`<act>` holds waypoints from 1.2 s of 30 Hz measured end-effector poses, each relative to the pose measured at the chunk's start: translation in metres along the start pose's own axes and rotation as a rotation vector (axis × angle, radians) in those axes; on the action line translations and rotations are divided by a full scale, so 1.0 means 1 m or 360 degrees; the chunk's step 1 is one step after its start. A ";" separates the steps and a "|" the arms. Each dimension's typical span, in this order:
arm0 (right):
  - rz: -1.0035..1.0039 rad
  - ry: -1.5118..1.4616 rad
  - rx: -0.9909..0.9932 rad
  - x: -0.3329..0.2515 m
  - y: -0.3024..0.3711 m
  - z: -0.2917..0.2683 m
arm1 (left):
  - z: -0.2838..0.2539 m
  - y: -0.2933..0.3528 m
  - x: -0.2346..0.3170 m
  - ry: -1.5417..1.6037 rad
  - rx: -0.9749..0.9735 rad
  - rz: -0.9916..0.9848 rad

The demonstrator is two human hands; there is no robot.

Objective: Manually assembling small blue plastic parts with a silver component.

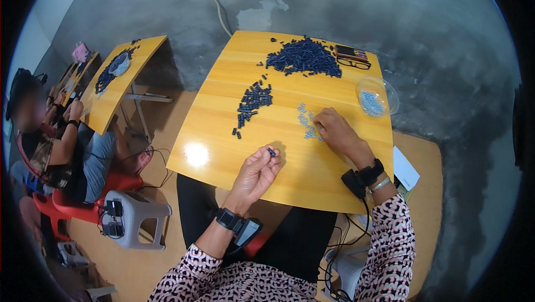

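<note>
My left hand (257,175) is raised just over the near edge of the yellow table, pinching a small black cylindrical plastic piece (271,152) between thumb and fingertips. My right hand (337,132) rests on the tabletop beside a loose scatter of small silvery pin-like pieces (304,119). Its fingers are bent and drawn together at the edge of that scatter; what is between them is too small to make out. Farther left lies a loose group of the same black pieces (255,101), and a large heap of them (304,57) covers the far side.
A clear round tub (372,101) with silvery pieces stands at the table's right edge. Behind it lie eyeglasses (354,63) and a dark flat object (350,53). To the left, a person sits at another yellow table (134,59), near a grey stool (136,218). Cables hang below my right wrist.
</note>
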State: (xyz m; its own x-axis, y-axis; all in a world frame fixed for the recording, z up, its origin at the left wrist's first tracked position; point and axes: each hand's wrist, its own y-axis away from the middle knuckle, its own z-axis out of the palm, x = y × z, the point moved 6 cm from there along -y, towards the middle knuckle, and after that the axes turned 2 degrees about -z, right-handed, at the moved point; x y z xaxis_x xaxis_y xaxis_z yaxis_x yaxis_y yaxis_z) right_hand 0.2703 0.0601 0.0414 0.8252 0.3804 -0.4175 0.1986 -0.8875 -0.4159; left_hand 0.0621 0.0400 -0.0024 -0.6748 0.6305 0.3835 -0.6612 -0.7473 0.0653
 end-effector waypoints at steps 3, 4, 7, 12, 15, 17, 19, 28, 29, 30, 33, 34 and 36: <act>0.0072 -0.0019 0.0020 0.002 0.005 -0.005 | -0.001 0.000 0.000 0.0126 -0.0005 -0.0024; 0.0097 -0.0048 0.0060 0.001 0.005 -0.007 | -0.002 0.001 0.001 0.0138 -0.0010 -0.0027; 0.0317 -0.0140 0.0041 -0.003 0.008 -0.018 | -0.002 0.002 0.002 0.0176 -0.0035 -0.0037; 0.0532 -0.0420 0.0182 -0.023 0.021 -0.037 | -0.001 0.003 0.002 0.0258 -0.0037 -0.0054; 0.0651 -0.0694 0.0233 -0.035 0.031 -0.029 | -0.001 0.003 0.003 0.0279 -0.0015 -0.0035; 0.0683 -0.0875 0.0273 -0.045 0.038 -0.022 | -0.001 0.003 0.003 0.0237 0.0005 -0.0056; 0.0677 -0.1108 0.0311 -0.056 0.041 -0.013 | -0.001 0.002 0.003 0.0230 -0.0029 -0.0056; 0.0646 -0.1717 0.0375 -0.082 0.025 0.020 | 0.002 0.002 -0.001 0.0040 -0.0068 -0.0070; 0.0639 -0.1778 0.0405 -0.082 0.023 0.022 | 0.002 0.001 -0.002 0.0030 -0.0054 -0.0093; 0.0642 -0.1774 0.0406 -0.082 0.022 0.026 | 0.002 0.001 -0.002 0.0034 -0.0055 -0.0096; 0.0608 -0.1846 0.0420 -0.083 0.019 0.035 | 0.001 0.002 -0.002 0.0038 -0.0058 -0.0081; 0.0597 -0.1855 0.0420 -0.084 0.018 0.036 | 0.002 0.002 -0.001 -0.0015 -0.0066 -0.0058; 0.0591 -0.1860 0.0421 -0.086 0.018 0.036 | 0.002 0.002 -0.001 -0.0064 -0.0074 -0.0039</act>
State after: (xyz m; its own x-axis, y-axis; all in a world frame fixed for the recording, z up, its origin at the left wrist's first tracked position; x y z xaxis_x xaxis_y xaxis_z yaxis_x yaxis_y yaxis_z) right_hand 0.1839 0.0204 0.0406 -0.1800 0.2418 -0.9535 -0.1686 -0.9625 -0.2123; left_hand 0.0624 0.0376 -0.0012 -0.6452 0.6390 0.4189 -0.6925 -0.7207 0.0329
